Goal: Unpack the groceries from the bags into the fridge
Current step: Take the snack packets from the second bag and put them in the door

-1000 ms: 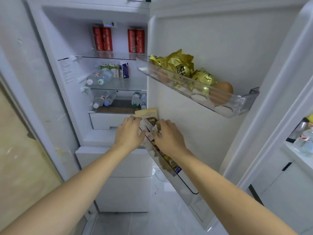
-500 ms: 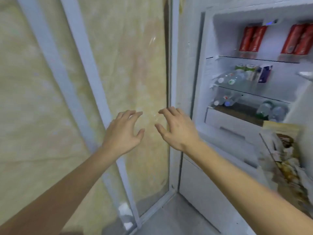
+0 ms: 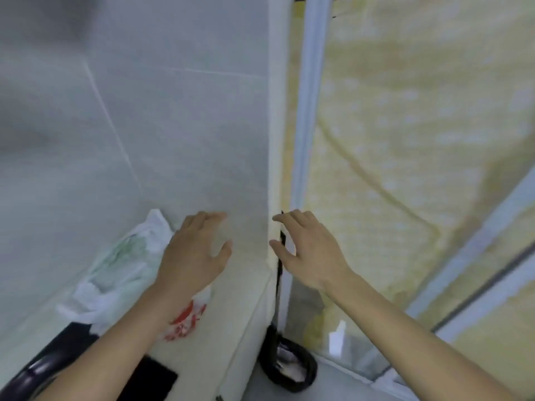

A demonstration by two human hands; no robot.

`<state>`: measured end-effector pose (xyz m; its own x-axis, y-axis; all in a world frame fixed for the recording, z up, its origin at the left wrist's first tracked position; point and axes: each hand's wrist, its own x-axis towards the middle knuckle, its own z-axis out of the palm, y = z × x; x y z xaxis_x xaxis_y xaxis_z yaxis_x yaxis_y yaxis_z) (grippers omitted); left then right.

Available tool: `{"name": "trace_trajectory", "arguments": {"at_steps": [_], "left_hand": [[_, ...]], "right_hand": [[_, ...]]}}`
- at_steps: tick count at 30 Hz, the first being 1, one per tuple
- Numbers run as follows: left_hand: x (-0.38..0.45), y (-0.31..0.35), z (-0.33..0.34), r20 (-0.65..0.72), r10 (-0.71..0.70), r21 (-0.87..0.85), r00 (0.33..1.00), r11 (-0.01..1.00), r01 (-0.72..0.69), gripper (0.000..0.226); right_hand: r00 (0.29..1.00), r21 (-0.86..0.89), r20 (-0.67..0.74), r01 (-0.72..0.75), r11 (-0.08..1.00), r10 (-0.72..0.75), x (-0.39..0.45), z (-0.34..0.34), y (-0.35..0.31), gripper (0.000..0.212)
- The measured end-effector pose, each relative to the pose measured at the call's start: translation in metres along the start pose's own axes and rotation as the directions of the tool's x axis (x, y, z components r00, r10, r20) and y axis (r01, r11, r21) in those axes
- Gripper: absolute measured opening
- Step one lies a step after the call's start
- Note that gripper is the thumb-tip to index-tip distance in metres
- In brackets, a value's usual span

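Grocery bag (image 3: pixel 115 267), a thin white plastic one with faint green print on its upper part and red print near its lower end, lies crumpled and slack on a pale counter (image 3: pixel 231 308), pushed up against the grey tiled wall (image 3: pixel 130 111); what it holds cannot be made out through the blur. The left hand (image 3: pixel 194 256) hovers over the bag's right part, palm down, fingers loosely spread and slightly bent, holding nothing, with its forearm crossing over the red print. The right hand (image 3: pixel 307 250) is raised at about the same height just beside the wall's outer corner, fingers also apart and gently curved, empty, thumb pointing toward the left hand. The two hands are near each other but not touching. Behind the right hand a yellowish translucent sheet (image 3: pixel 419 140) hangs in a pale blue frame (image 3: pixel 307 111). Below, on the floor by the counter's edge, sits a dark bin (image 3: pixel 289 369) with a black liner.
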<state>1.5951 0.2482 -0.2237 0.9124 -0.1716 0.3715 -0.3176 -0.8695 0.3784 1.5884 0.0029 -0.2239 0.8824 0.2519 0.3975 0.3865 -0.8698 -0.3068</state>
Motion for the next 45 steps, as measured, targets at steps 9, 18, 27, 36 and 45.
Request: {"name": "trace_trajectory", "arguments": {"at_steps": [9,18,27,36,45], "left_hand": [[-0.105,-0.157,0.02,0.099,-0.545,-0.103,0.833,0.827,0.553,0.04],[-0.111,-0.238,0.141,0.194,-0.744,-0.033,0.639,0.646,0.762,0.033],[-0.107,-0.288,0.18,0.231,-0.864,0.531,0.447,0.497,0.686,0.016],[-0.138,-0.293,0.18,0.369,-0.832,0.611,0.415,0.554,0.565,0.098],[-0.133,-0.29,0.192,0.319,-0.778,0.551,0.541,0.617,0.562,0.055]], "right_hand": [[0.886,0.207,0.384,0.191,0.96,-0.259,0.047,0.196,-0.071,0.044],[0.715,0.382,0.557,0.23,0.895,-0.422,0.11,0.377,-0.055,0.014],[0.482,0.28,0.715,0.467,0.839,-0.507,0.108,0.447,-0.009,0.047],[0.393,0.367,0.714,0.495,0.788,-0.579,0.107,0.454,0.004,0.114],[0.41,0.476,0.547,0.565,0.674,-0.73,0.11,0.462,-0.011,0.047]]}}
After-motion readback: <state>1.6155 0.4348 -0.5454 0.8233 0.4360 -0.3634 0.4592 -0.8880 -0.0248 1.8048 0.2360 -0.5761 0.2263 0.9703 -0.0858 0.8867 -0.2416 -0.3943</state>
